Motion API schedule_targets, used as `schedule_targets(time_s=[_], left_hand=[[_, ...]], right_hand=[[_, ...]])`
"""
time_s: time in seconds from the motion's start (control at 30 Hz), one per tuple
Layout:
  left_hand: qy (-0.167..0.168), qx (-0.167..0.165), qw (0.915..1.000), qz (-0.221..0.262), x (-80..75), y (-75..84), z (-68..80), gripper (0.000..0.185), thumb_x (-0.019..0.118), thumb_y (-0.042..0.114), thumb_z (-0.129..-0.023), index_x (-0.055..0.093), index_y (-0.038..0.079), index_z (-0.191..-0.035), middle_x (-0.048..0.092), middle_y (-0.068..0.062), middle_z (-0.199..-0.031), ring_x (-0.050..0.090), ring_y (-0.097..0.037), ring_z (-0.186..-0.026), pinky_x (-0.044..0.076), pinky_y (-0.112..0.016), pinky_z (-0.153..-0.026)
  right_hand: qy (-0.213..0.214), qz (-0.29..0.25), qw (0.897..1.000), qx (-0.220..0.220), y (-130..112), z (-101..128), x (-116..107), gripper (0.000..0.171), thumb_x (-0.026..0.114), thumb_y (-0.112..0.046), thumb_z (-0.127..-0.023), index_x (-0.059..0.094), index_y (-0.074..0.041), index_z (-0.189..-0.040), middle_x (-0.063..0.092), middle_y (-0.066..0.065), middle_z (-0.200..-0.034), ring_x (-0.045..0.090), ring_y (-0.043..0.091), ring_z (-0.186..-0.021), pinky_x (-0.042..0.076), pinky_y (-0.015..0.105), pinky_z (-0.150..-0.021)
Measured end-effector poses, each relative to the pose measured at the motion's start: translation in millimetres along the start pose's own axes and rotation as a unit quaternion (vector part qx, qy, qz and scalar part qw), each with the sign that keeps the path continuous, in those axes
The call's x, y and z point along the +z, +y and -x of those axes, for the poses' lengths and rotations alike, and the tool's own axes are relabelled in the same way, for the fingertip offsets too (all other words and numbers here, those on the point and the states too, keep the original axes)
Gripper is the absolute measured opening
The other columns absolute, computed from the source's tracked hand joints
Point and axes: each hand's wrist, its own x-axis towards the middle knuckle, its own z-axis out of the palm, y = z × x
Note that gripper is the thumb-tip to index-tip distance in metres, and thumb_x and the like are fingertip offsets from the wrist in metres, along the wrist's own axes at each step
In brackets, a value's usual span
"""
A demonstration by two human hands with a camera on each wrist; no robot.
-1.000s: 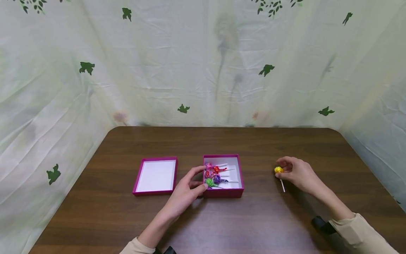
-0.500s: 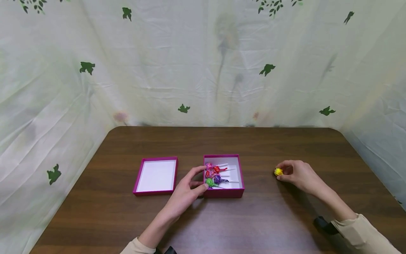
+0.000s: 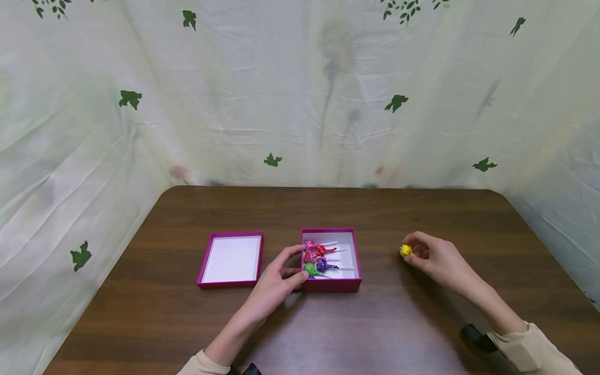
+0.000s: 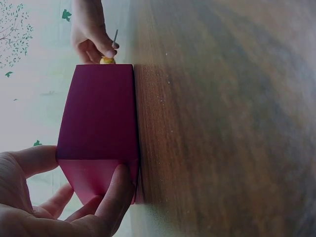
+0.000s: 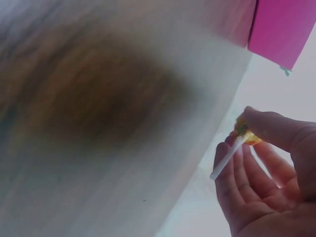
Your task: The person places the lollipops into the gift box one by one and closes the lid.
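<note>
My right hand [image 3: 436, 258] pinches a yellow-wrapped lollipop [image 3: 406, 250] by its candy head, right of the box. Its white stick [image 5: 226, 160] shows in the right wrist view, lying across the fingers; in the head view the hand hides it. My left hand [image 3: 274, 284] holds the left side of a magenta box [image 3: 330, 285], with bent fingers against its wall in the left wrist view. Inside the box lie several wrapped lollipops, among them a green one [image 3: 311, 269], a purple one [image 3: 322, 265] and red ones [image 3: 321, 250], their sticks towards the right.
A magenta lid [image 3: 233, 259] with a white inside lies left of the box, its hollow side up. Both sit on a dark wooden table [image 3: 187, 333]. A pale curtain [image 3: 300, 78] with green leaf and bird shapes hangs behind the table.
The right hand has turned the yellow lollipop, so the stick that pointed towards me is now hidden in the head view. It has shifted slightly left. Left hand and box stay put.
</note>
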Motion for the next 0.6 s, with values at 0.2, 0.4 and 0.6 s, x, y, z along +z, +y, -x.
schedule_targets(time_s=[0.2,0.4,0.6], left_hand=[[0.0,-0.001,1.0,0.001,0.0,0.2,-0.5,0.053,0.068,0.019,-0.092,0.05,0.024,-0.142,0.045,-0.011,-0.146,0.057,-0.035,-0.117,0.054,-0.045,-0.082],[0.002,0.003,1.0,0.002,1.0,-0.9,-0.8,0.053,0.068,0.017,-0.092,0.051,0.023,-0.141,0.047,-0.011,-0.144,0.058,-0.034,-0.116,0.054,-0.043,-0.082],[0.004,0.0,1.0,0.0,1.1,-0.8,-0.7,0.053,0.068,0.018,-0.092,0.05,0.024,-0.141,0.047,-0.011,-0.144,0.058,-0.034,-0.116,0.054,-0.044,-0.082]], right_hand=[[0.018,-0.011,1.0,-0.014,-9,-1,1,0.026,0.077,-0.009,-0.084,0.064,-0.018,-0.104,0.065,-0.009,-0.087,0.063,0.009,-0.077,0.054,0.03,-0.071],[0.021,-0.034,0.998,-0.043,-19,-4,3,0.027,0.077,-0.005,-0.084,0.065,-0.02,-0.103,0.067,-0.011,-0.089,0.062,0.008,-0.078,0.054,0.028,-0.072],[0.015,-0.058,0.996,-0.066,-31,-7,6,0.031,0.078,-0.002,-0.083,0.066,-0.021,-0.105,0.069,-0.01,-0.091,0.062,0.008,-0.08,0.052,0.026,-0.072]])
